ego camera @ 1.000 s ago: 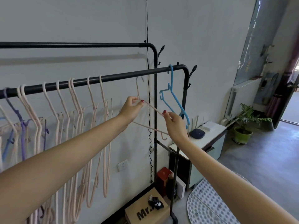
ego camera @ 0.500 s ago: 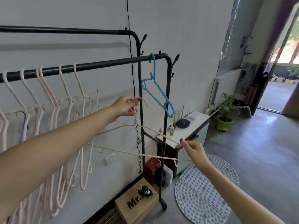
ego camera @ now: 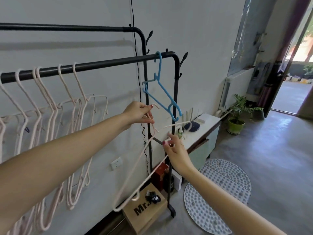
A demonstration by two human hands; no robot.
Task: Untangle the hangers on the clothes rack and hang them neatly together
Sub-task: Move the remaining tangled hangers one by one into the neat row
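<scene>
From the head camera, the left hand (ego camera: pixel 138 113) sat just left of centre, its fingers pinched around the hook end of a pale pink hanger (ego camera: pixel 135 172) held free of the rack. That hanger slanted down from the hand toward the lower middle of the frame, its far corner ending just above a cardboard box (ego camera: pixel 144 212) on the floor. The right hand (ego camera: pixel 176 150), slightly below and right of centre, gripped the hanger's other end with its fingers closed on the thin wire.

A black clothes rack (ego camera: pixel 101 64) crossed the upper left of the picture, with a second, higher bar behind it. A row of pink hangers (ego camera: pixel 50 106) hung from the front bar along the left side, several crowded and overlapping. A single blue hanger (ego camera: pixel 160 92) hung tilted near the bar's right end, just above both hands.

At right stood a white cabinet (ego camera: pixel 203 133), a potted plant (ego camera: pixel 237 116) and a round dotted mat (ego camera: pixel 218 194).
</scene>
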